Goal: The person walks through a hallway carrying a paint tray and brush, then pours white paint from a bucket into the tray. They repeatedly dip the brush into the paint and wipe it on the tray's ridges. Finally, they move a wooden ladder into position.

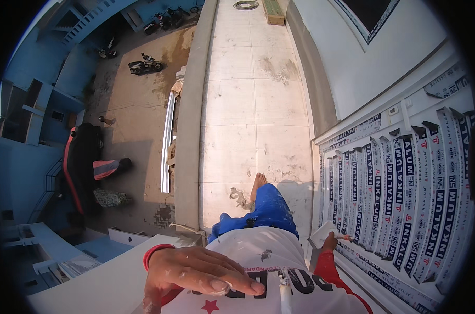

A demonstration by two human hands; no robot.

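Observation:
My left hand (pixel 203 269) is raised in front of my chest, palm down, its fingers stretched toward the right. White smears mark its skin, and a red band (pixel 155 253) circles the wrist. Nothing shows in its grasp. Close by, a thin white stick with a grey tip (pixel 284 285), like a cigarette, stands over my shirt, apart from both hands. Farther right, my right hand (pixel 329 243) is small and low beside a shuttered window (pixel 392 193) wrapped in printed film. A small orange and white thing (pixel 345 238) juts from its fingers; its kind is unclear.
I am on a long tiled ledge (pixel 237 104), one bare foot (pixel 259 180) forward. A low parapet (pixel 190 120) runs along the left, above a yard with a motorbike (pixel 145 64) and a covered vehicle (pixel 83 167). A coiled hose (pixel 246 5) and a long box (pixel 273 13) lie far ahead.

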